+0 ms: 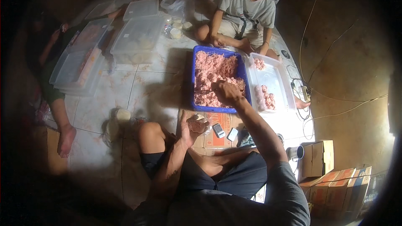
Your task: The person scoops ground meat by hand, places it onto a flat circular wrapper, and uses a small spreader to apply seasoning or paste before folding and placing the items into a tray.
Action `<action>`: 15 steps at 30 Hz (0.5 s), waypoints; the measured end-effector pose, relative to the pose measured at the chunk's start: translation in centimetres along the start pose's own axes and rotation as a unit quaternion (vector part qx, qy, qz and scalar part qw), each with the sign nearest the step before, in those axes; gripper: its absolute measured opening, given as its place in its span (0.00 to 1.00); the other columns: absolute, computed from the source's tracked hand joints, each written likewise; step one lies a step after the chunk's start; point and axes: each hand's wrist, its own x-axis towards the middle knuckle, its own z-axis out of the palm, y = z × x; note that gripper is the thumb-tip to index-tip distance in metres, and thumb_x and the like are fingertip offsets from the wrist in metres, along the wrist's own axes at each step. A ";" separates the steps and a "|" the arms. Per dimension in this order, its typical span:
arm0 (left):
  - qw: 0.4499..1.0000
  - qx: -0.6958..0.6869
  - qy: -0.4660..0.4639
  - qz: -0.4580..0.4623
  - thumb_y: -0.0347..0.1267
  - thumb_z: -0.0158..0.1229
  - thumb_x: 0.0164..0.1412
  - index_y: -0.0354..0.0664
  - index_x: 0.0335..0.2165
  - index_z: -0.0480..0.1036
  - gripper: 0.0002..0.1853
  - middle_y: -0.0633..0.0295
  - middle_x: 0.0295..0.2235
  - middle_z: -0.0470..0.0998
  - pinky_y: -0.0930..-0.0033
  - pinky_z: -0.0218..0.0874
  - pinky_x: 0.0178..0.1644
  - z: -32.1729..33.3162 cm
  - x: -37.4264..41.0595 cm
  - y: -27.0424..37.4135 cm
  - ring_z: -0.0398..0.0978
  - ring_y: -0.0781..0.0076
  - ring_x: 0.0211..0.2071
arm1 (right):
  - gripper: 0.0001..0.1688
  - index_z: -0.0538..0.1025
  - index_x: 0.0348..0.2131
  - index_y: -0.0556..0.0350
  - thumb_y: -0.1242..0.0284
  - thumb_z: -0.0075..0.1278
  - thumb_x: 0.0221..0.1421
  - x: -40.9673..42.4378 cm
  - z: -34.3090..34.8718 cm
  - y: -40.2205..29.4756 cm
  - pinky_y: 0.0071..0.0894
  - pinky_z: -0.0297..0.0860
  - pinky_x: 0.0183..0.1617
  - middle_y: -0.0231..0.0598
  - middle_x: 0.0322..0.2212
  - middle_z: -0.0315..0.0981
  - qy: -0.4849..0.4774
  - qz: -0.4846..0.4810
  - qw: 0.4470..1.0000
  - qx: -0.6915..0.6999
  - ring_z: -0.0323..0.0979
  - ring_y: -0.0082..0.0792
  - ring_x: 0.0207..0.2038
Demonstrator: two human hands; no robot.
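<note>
My left hand is palm up above my lap, cupped around a portion of pink mince. A pale edge shows beside that portion; I cannot tell whether it is a wrapper. My right hand reaches over a blue plastic tray and grips a fork, its tines pointing left. Pink minced meat fills much of the tray, and the fork lies at its surface. Right of the tray stands a clear plastic container with clumps of mince along its left side.
A person sits cross-legged behind the tray; another's leg extends at left. Lidded plastic boxes stand back left. Pale round stacks lie on the tiles. Two small devices rest on cardboard. Cables, a metal cup and cartons are right.
</note>
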 end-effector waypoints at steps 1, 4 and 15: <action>1.000 -0.015 -0.008 -0.003 0.66 0.43 0.63 0.38 0.42 0.70 0.39 0.41 0.43 0.79 0.49 0.71 0.52 0.0 -0.2 -0.1 0.79 0.49 0.44 | 0.07 0.75 0.37 0.51 0.72 0.46 0.60 0.6 -0.4 -1.5 0.47 0.73 0.30 0.44 0.29 0.75 -0.097 0.052 0.992 -0.065 0.77 0.46 0.29; 0.999 -0.006 -0.013 -0.038 0.66 0.43 0.63 0.37 0.42 0.71 0.40 0.42 0.43 0.79 0.47 0.70 0.54 2.7 -0.2 -0.7 0.79 0.49 0.44 | 0.11 0.76 0.40 0.48 0.71 0.44 0.60 0.0 3.0 0.5 0.50 0.74 0.32 0.47 0.33 0.75 -0.089 0.048 0.991 -0.087 0.77 0.48 0.31; 0.969 -0.159 -0.181 -0.055 0.68 0.42 0.62 0.26 0.54 0.66 0.50 0.38 0.55 0.70 0.39 0.60 0.62 6.7 -2.3 1.4 0.68 0.42 0.57 | 0.18 0.74 0.48 0.55 0.79 0.48 0.58 -10.2 -9.6 -6.8 0.44 0.71 0.30 0.47 0.28 0.75 0.098 -0.006 0.982 0.161 0.76 0.49 0.30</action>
